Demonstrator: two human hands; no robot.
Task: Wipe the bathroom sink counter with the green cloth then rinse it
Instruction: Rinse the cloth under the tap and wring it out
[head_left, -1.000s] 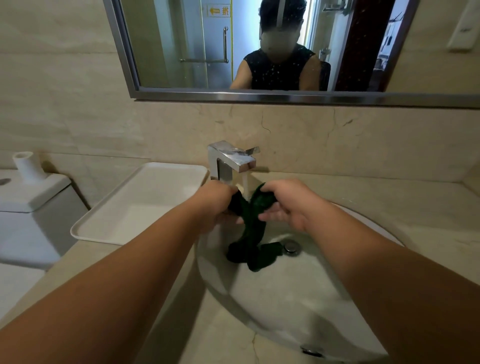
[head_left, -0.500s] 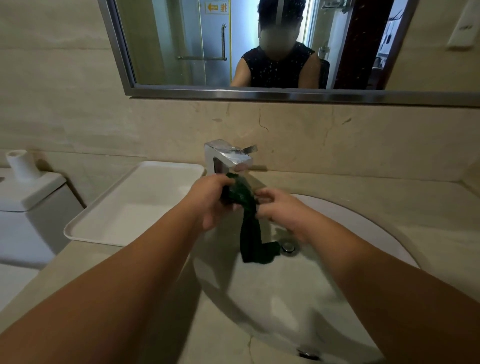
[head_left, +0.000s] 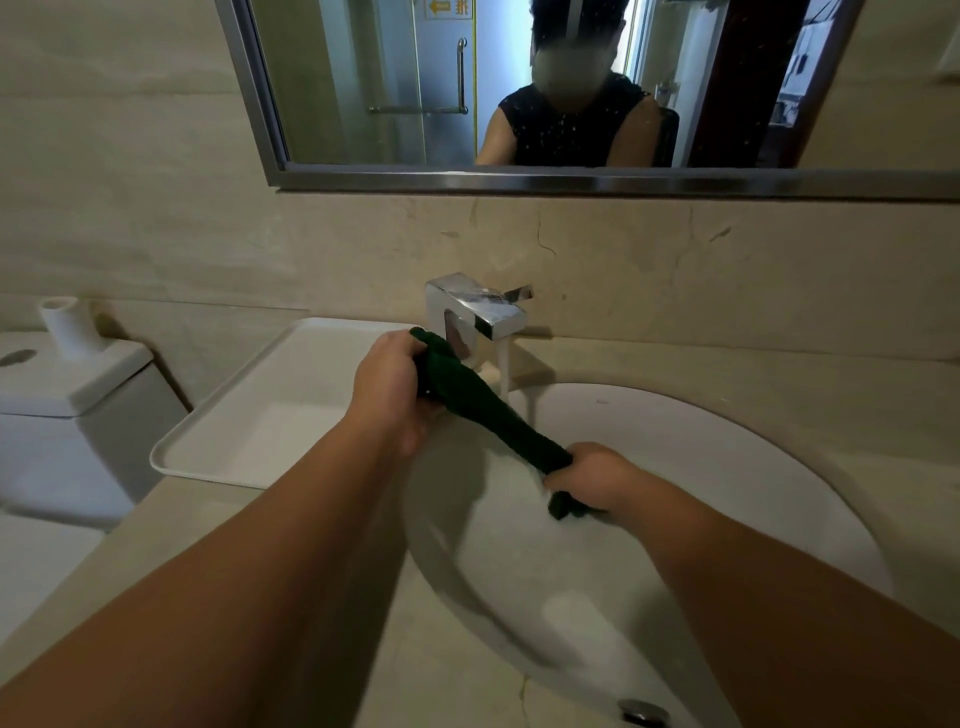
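Green cloth (head_left: 485, 410) was twisted into a rope over the sink (head_left: 727, 467), clear of the basin wall. Left hand (head_left: 389, 384) was fisted on its upper end beside the tap (head_left: 475, 312); right hand (head_left: 592, 480) was fisted on its lower end, mid-bowl. Water ran from the spout. White tray (head_left: 208, 457) sat left on the beige counter (head_left: 779, 374), touching the basin rim; open counter lay to the right.

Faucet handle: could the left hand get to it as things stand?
Probably yes. The left hand sits just below the faucet handle with nothing between, but it is gripping the green cloth.
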